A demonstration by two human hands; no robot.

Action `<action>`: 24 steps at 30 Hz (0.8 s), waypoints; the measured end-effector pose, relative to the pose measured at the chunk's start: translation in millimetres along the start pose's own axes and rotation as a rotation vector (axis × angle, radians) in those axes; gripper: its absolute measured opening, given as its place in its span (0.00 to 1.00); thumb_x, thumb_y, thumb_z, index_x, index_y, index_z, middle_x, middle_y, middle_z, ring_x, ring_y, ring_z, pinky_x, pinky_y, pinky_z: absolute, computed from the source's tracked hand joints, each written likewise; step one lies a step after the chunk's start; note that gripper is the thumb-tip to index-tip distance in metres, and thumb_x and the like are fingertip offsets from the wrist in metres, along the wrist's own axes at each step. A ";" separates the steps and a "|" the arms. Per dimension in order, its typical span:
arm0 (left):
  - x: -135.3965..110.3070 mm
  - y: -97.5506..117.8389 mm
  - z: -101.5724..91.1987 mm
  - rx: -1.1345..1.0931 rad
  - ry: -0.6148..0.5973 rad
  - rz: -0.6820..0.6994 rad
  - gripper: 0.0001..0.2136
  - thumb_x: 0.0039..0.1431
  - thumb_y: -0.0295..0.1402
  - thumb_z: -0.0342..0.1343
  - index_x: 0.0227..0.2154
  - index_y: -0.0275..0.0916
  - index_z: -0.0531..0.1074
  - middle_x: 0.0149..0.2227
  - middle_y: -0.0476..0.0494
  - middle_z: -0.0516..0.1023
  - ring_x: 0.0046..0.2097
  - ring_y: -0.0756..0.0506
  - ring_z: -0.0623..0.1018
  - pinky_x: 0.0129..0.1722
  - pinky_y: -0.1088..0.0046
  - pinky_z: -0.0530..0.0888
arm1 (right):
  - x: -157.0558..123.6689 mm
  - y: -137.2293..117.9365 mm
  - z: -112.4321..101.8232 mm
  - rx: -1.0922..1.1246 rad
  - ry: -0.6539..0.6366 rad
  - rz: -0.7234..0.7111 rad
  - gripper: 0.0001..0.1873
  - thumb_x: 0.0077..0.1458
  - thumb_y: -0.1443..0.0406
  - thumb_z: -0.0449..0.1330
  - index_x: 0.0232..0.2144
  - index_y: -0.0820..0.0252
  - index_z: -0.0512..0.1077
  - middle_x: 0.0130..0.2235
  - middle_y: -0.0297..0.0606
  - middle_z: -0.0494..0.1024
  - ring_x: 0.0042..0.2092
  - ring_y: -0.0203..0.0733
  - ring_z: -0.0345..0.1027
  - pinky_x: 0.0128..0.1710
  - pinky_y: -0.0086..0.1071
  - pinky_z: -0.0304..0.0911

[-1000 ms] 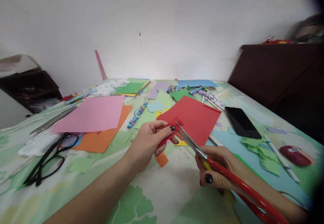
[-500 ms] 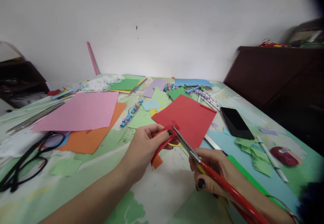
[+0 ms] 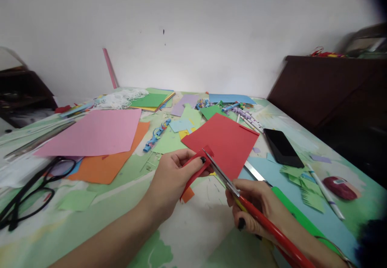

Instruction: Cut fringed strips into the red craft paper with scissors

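Note:
Between the thumb and fingers of my left hand [image 3: 178, 175] is a red paper strip [image 3: 193, 175], its upper end sticking out past the thumb. My right hand [image 3: 256, 207] grips scissors [image 3: 266, 223] with red handles. The scissor blades point up and left, their tips at the strip's upper end close to my left thumb. Whether the blades are biting into the paper I cannot tell. Just beyond lies a larger red paper sheet [image 3: 225, 139] on the table. A small orange paper scrap [image 3: 188, 195] rests below my left hand.
Pink paper [image 3: 96, 130] over orange paper [image 3: 117, 163] and black glasses [image 3: 33, 197] lie left. To the right are a phone [image 3: 282, 147], a green-handled knife [image 3: 290, 207], green fringed scraps [image 3: 311, 195], a white pen [image 3: 326, 191] and a dark red mouse-shaped object [image 3: 340, 187].
My left hand and the red strip have shifted very slightly, and the scissor blades look a little closer together. Both hands keep their hold.

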State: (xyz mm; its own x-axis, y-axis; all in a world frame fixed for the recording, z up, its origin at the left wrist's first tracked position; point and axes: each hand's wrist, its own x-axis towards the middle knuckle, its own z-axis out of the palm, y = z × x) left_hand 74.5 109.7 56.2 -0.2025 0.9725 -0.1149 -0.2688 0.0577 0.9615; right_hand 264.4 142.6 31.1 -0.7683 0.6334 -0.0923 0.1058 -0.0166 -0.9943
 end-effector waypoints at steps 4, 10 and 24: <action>-0.8 -0.1 -0.1 0.000 0.000 0.005 0.06 0.51 0.30 0.60 0.23 0.34 0.73 0.27 0.45 0.80 0.32 0.48 0.79 0.37 0.75 0.75 | -0.1 0.9 0.7 -0.004 0.012 -0.001 0.26 0.44 0.47 0.65 0.26 0.61 0.62 0.21 0.29 0.62 0.23 0.30 0.47 0.20 0.24 0.47; -0.9 -0.5 0.5 -0.007 0.004 0.003 0.06 0.51 0.30 0.60 0.23 0.34 0.74 0.26 0.45 0.80 0.32 0.49 0.79 0.36 0.76 0.75 | 0.0 5.2 -1.5 -0.026 -0.005 -0.014 0.25 0.46 0.46 0.64 0.27 0.62 0.64 0.21 0.28 0.61 0.23 0.30 0.47 0.20 0.24 0.45; -0.9 -1.4 0.2 -0.014 0.001 0.013 0.05 0.52 0.29 0.60 0.26 0.33 0.76 0.27 0.43 0.80 0.32 0.49 0.79 0.36 0.76 0.75 | 0.7 5.2 -1.0 -0.054 0.027 0.010 0.28 0.43 0.43 0.63 0.26 0.62 0.63 0.21 0.28 0.58 0.24 0.32 0.47 0.20 0.26 0.43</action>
State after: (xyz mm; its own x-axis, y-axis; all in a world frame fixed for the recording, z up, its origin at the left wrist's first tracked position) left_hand 75.2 108.7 55.0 -0.2074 0.9728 -0.1031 -0.2794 0.0421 0.9593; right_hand 265.0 143.7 25.9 -0.7499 0.6540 -0.0997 0.1478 0.0188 -0.9888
